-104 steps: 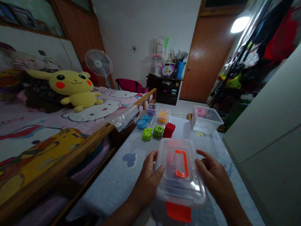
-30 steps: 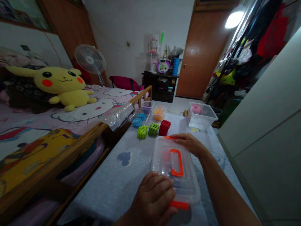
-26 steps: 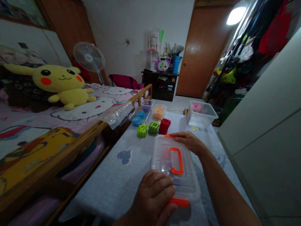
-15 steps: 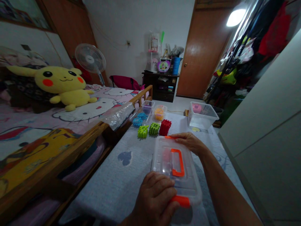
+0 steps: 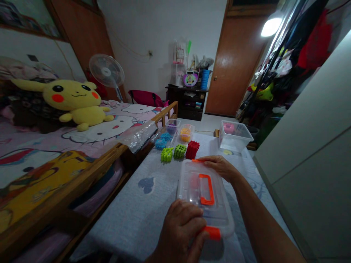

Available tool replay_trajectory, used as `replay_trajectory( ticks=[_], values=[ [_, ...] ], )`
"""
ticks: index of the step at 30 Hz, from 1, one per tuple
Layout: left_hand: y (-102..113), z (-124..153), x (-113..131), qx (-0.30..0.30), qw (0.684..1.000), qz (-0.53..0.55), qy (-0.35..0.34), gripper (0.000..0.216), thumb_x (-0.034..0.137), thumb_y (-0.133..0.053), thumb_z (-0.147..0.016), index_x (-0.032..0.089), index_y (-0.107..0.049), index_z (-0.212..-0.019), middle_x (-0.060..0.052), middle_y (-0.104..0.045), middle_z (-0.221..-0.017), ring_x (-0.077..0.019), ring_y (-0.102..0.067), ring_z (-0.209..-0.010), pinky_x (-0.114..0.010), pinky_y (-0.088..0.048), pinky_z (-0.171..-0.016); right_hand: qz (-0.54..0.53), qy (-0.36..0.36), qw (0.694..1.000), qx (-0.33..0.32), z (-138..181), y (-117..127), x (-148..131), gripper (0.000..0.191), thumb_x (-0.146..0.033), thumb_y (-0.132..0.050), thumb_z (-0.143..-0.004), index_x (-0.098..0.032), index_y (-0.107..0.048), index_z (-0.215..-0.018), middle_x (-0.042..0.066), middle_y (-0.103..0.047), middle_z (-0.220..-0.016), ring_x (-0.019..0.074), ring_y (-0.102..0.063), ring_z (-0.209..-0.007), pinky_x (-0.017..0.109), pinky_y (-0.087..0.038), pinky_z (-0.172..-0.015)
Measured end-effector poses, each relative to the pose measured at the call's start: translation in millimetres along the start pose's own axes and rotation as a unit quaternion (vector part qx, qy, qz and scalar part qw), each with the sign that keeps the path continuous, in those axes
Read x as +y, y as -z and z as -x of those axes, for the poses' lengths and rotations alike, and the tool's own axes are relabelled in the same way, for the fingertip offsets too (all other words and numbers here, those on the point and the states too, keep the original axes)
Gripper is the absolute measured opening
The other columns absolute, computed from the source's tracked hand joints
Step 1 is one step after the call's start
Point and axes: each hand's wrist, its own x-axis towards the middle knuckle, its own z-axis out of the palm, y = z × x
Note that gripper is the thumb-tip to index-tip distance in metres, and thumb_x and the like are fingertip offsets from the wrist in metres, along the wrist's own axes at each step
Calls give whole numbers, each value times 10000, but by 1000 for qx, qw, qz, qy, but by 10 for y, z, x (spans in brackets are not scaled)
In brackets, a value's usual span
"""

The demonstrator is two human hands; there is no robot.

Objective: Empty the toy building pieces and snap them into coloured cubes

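A clear plastic box (image 5: pixel 204 199) with an orange handle (image 5: pixel 206 189) on its lid lies on the grey cloth-covered table (image 5: pixel 153 208). My left hand (image 5: pixel 182 230) is curled over the box's near end, thumb and fingers closed on the near orange latch (image 5: pixel 212 232). At the far end, my right hand (image 5: pixel 219 166) grips the far orange latch (image 5: pixel 196 160) with fingers closed over it. Something red and pink shows dimly through the lid.
Beyond the box stand green (image 5: pixel 166 154), green (image 5: pixel 179 151) and red (image 5: pixel 192 149) toy block cubes, small tubs with blue (image 5: pixel 162 138), purple (image 5: pixel 172 127) and orange (image 5: pixel 185 133) pieces, and an open clear tub (image 5: pixel 234 136). A bed with a yellow plush (image 5: pixel 74 102) is left; a grey cabinet (image 5: pixel 315 146) right.
Since 3.5 s ago my hands shifted from the box's sides to its two ends. Over the last second my left hand stays closed on the near latch, which now points outward.
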Motion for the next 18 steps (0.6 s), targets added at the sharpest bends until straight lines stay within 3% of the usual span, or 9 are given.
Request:
replay_trajectory(
  ticks=[4, 7, 11, 14, 16, 18],
  values=[
    [64, 13, -27, -37, 999, 2, -15, 174, 220, -479, -878, 209, -639, -948, -69, -673, -945, -195, -617, -894, -378, -452, -875, -54, 6, 995, 79, 38, -70, 21, 428, -493, -682, -746, -194, -694, -1052, 55, -740, -968, 189, -661, -775, 327, -508, -736],
    [140, 82, -44, -60, 998, 8, 0, 254, 190, -515, -861, 218, -597, -1100, -86, -645, -1109, -218, -586, -1050, -395, -439, -951, -74, -4, 986, 150, 46, -73, 54, 397, -522, -580, -813, -193, -683, -1009, 75, -729, -987, 206, -660, -832, 325, -513, -752],
    [220, 188, -103, 32, 981, 28, 190, 415, 279, -556, -861, 244, -496, -1269, -115, -464, -1373, -289, -421, -1278, -488, -379, -1032, -94, -46, 973, 203, 132, 2, 114, 426, -539, -504, -850, -171, -657, -1003, 91, -705, -934, 210, -651, -806, 334, -511, -730],
    [252, 170, -201, 37, 921, 124, 368, 496, 391, -572, -861, 255, -437, -1318, -116, -450, -1361, -280, -464, -1226, -458, -427, -978, -26, -54, 976, 209, 344, -1, 118, 442, -559, -497, -851, -176, -650, -1009, 72, -673, -899, 192, -620, -783, 306, -499, -669],
    [262, 105, -260, 29, 853, 225, 470, 526, 456, -585, -847, 240, -440, -1304, -106, -514, -1256, -246, -548, -1101, -384, -475, -891, 27, -65, 978, 194, 537, -69, 93, 431, -566, -505, -844, -191, -646, -1002, 54, -650, -868, 179, -594, -747, 281, -482, -608],
    [263, 24, -294, 21, 782, 333, 527, 543, 479, -606, -831, 217, -455, -1282, -81, -573, -1116, -212, -604, -967, -327, -489, -810, 48, -84, 980, 173, 731, -171, 62, 445, -569, -521, -831, -208, -612, -1074, 48, -638, -879, 179, -590, -736, 272, -470, -567]
  ],
)
